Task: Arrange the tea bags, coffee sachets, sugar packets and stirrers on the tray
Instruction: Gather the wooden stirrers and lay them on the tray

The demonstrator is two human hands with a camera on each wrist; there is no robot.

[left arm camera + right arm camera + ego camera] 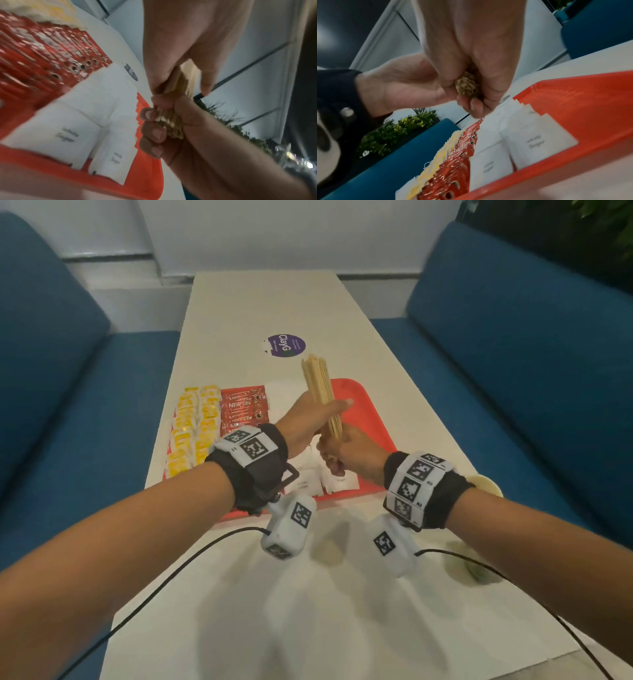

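A bundle of wooden stirrers (320,392) stands nearly upright above the red tray (368,412). My left hand (317,414) grips the bundle's middle, and my right hand (342,451) grips its lower end (467,86). Both grips show in the left wrist view around the stirrers (178,82). On the tray lie yellow tea bags (195,429) at the left, red coffee sachets (245,405) beside them, and white sugar packets (308,484) in the middle. The tray's right part (573,97) is bare red.
The tray sits on a long white table (274,302) with a purple round sticker (286,345) beyond it. Blue benches (513,337) flank the table on both sides. Black cables (171,573) run from my wrist cameras across the near tabletop.
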